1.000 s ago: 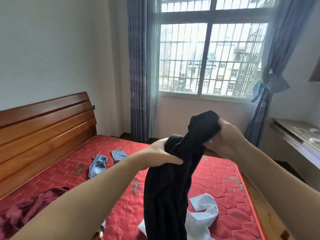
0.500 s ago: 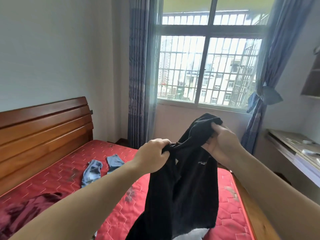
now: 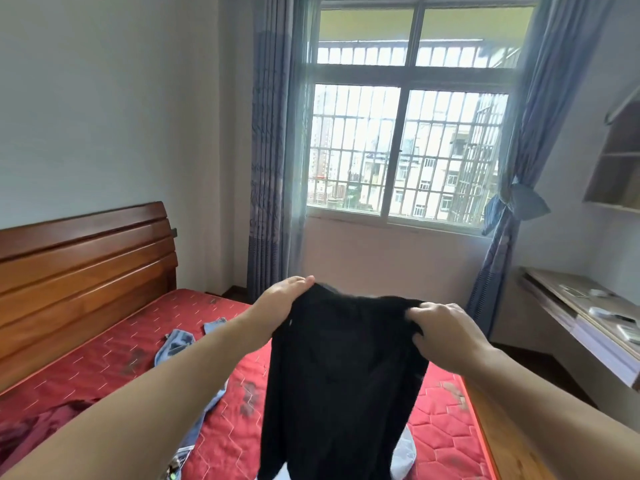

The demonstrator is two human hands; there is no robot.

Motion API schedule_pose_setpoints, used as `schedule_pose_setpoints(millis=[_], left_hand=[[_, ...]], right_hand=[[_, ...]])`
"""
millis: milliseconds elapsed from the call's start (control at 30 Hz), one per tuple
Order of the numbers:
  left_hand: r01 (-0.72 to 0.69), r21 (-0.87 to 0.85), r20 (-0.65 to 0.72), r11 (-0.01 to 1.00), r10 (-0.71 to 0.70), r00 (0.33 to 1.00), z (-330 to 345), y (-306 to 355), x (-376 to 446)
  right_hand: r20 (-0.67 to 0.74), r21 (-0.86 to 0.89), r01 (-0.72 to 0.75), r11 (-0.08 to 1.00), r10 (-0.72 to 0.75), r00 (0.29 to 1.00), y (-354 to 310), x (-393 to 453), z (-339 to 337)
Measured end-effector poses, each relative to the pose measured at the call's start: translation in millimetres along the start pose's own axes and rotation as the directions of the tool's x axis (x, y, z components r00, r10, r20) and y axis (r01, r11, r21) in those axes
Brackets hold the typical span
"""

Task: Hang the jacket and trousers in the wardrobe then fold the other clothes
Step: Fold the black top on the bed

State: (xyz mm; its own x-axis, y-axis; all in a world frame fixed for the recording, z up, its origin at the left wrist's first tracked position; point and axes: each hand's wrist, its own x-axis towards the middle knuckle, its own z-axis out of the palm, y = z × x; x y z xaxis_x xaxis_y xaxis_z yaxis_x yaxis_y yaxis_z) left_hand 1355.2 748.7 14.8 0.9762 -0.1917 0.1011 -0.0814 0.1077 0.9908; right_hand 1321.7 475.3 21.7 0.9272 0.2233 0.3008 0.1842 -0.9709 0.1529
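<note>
- At the far left, a wooden headboard (image 3: 86, 268) backs a bed with a red quilted mattress (image 3: 114, 362). A dark red garment (image 3: 38, 431) lies crumpled at the near left edge, easy to overlook when the folding begins.
- Blue jeans (image 3: 180, 344) sprawl across the mattress, partly hidden under the left forearm. If the black garment is laid down here it could land on them and tangle.
- The left hand (image 3: 280, 299) holds one upper corner of a black garment (image 3: 346, 375), fingers curled over the cloth with little fabric caught. My guess is that a shake could pull this corner free.
- The black garment hangs spread between both hands, in the air above the mattress, its lower end out of sight at the bottom. I cannot tell whether it is the jacket, the trousers or something else; a wrong guess would send it to the wrong place.
- A pale garment (image 3: 403, 452) lies on the mattress just behind the hanging cloth, which might drag it along.
- The right hand (image 3: 446, 337) pinches the other upper corner, fingers bunched into the fabric, a firmer hold by the look of it.
- At the far right a table (image 3: 568, 296) carries small items; a wide swing could sweep them off.
- No wardrobe is in sight.
</note>
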Motion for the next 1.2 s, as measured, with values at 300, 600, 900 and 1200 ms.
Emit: schedule_pose_setpoints(millis=[300, 600, 900, 1200], left_hand=[[-0.081, 0.772, -0.013, 0.63, 0.143, 0.99, -35, -20, -12], [-0.017, 0.999, 0.011, 0.046, 0.125, 0.992, -67, 15, -14], [0.148, 0.31, 0.042, 0.939, -0.169, 0.985, -36, 46, -32], [0.016, 0.317, 0.052, 0.948, -0.034, 0.998, 7, 38, -35]], right_hand=[[-0.076, 0.064, 0.28, 0.958, -0.276, 0.958, 5, 3, -10], [0.206, -0.341, 0.245, 0.907, -0.182, 0.961, -2, 3, -16], [0.145, -0.027, -0.126, 0.992, 0.129, 0.981, -52, 7, -1], [0.195, 0.447, 0.003, 0.895, -0.1, 0.976, -129, 34, -6]])
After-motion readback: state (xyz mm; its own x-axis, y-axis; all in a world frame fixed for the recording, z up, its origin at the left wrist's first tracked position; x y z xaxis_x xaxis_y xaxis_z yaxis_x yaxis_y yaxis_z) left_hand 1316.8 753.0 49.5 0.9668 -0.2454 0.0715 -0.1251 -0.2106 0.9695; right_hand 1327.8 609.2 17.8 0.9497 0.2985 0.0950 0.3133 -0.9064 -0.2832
